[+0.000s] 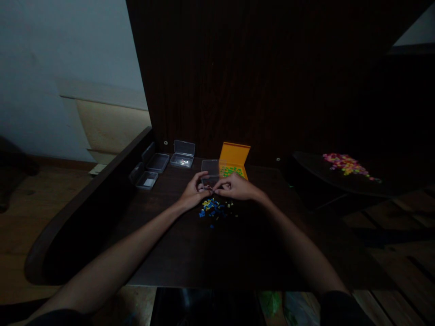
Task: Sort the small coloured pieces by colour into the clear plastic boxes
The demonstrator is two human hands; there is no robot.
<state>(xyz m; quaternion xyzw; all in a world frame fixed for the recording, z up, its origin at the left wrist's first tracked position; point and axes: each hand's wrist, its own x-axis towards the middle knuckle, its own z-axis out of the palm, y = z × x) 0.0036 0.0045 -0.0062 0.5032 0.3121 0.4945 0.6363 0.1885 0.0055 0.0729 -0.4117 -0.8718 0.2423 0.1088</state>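
Around the left side of a clear plastic box (pixel 210 167) with its lid raised, my left hand (pixel 195 192) is closed, thumb along the near edge. My right hand (pixel 234 187) meets it there, thumb and forefinger pinched together at the box's near side. Whatever those fingertips hold is too small and dark to make out. Just below both hands lies a loose pile of small blue and yellow pieces (pixel 215 208) on the dark wooden table (pixel 170 253). Behind my right hand stands an open orange box (pixel 235 154) with small green pieces (pixel 231 170) in it.
Several open clear cases stand at the back left, among them one by the wall panel (pixel 182 154) and one holding a white slip (pixel 147 179). A raised wooden side edge (pixel 91 203) bounds the left. Pink and yellow pieces (pixel 348 164) lie on a dark surface at right.
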